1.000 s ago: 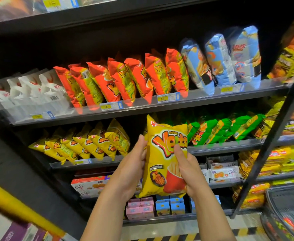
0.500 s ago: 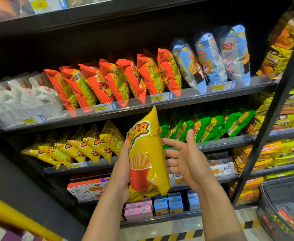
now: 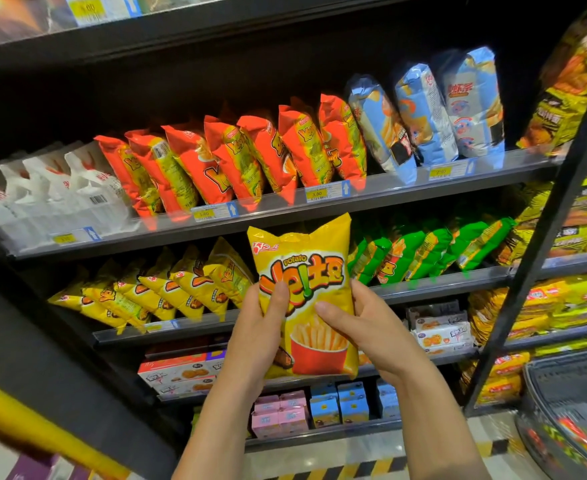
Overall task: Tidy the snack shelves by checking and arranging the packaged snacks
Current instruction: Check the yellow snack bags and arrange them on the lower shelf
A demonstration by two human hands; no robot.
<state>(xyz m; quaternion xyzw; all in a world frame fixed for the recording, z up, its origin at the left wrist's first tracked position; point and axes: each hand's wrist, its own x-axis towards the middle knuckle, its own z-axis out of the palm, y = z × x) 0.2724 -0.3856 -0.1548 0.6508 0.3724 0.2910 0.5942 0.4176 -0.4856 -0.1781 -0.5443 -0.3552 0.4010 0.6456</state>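
Note:
I hold a yellow potato-stick bag (image 3: pixel 314 271) upright in front of the shelves, its printed front facing me. My left hand (image 3: pixel 261 327) grips its left side with the thumb over the front. My right hand (image 3: pixel 361 323) grips the right side, thumb on the front. Behind the bag, a row of the same yellow bags (image 3: pixel 153 292) leans on the second shelf at the left, and green bags (image 3: pixel 423 251) lean at the right. A gap in that row lies behind the held bag.
The upper shelf (image 3: pixel 389 192) carries white bags (image 3: pixel 53 192), orange bags (image 3: pixel 236 161) and blue bags (image 3: pixel 434 116). Boxed snacks (image 3: pixel 177 374) and small cartons (image 3: pixel 320 407) fill the lower shelves. A black upright post (image 3: pixel 541 230) stands right, a wire basket (image 3: pixel 569 403) at bottom right.
The bag has been turned from edge-on in my left hand to front-facing. My right hand, open beside it half a second ago, now grips it again.

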